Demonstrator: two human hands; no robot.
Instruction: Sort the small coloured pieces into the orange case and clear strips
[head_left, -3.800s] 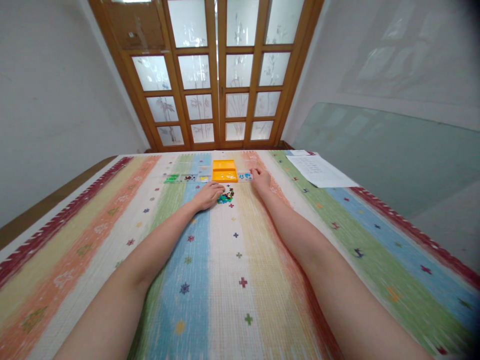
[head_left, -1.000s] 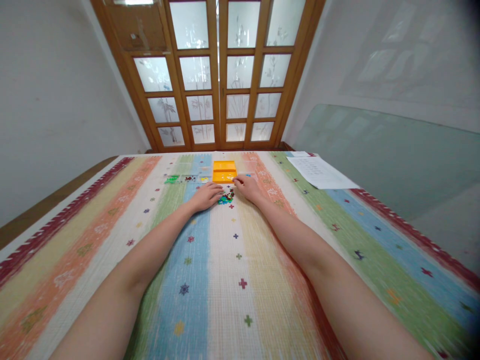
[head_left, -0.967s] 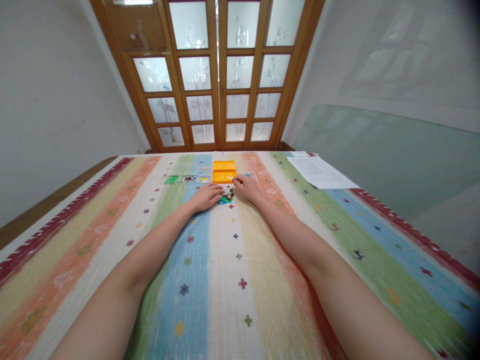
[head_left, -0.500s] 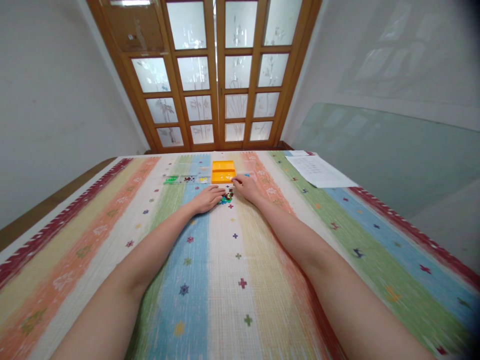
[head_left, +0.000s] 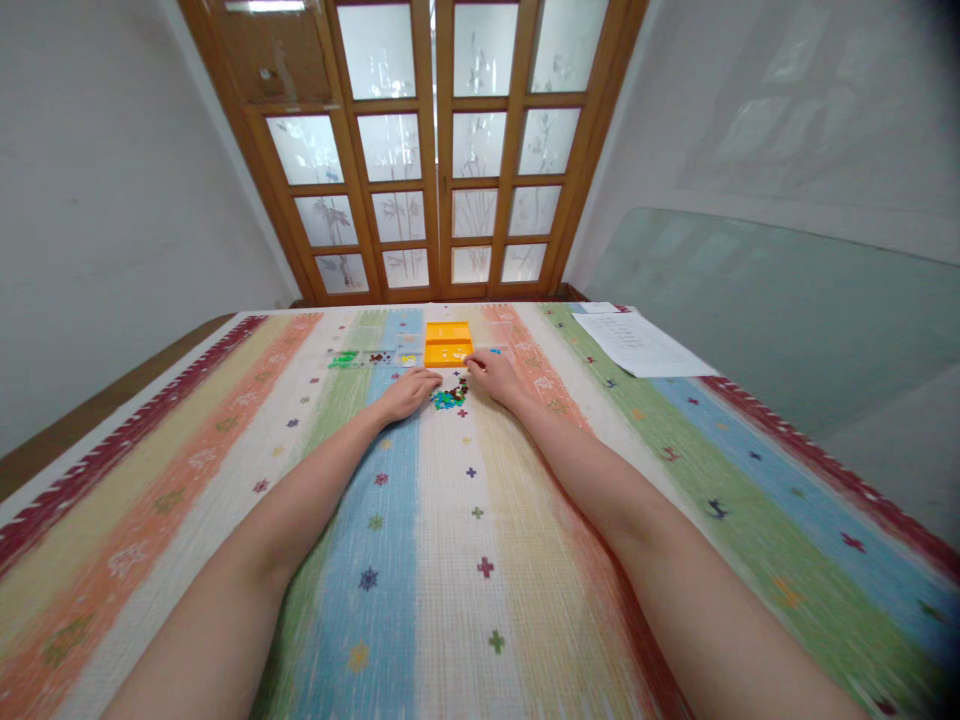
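Observation:
A small pile of blue, green and dark red bead-like pieces (head_left: 448, 398) lies on the striped cloth between my hands. My left hand (head_left: 409, 392) rests at the pile's left edge, its fingers bent and pressed together; whether a piece is in them is hidden. My right hand (head_left: 493, 376) is pinched at the front right corner of an open orange box (head_left: 448, 348), and anything in that pinch is too small to make out. Several pale pieces (head_left: 454, 355) lie in the box's front half.
Left of the orange box stand clear containers with green pieces (head_left: 344, 359), dark red-brown pieces (head_left: 378, 358) and yellow pieces (head_left: 408, 359). Blue pieces (head_left: 496, 351) sit in another clear one behind my right hand. Paper sheets (head_left: 637, 343) lie at the right table edge.
My left hand has drawn back to the left off the pile, so more blue and green pieces show. My right hand has stayed at the box corner.

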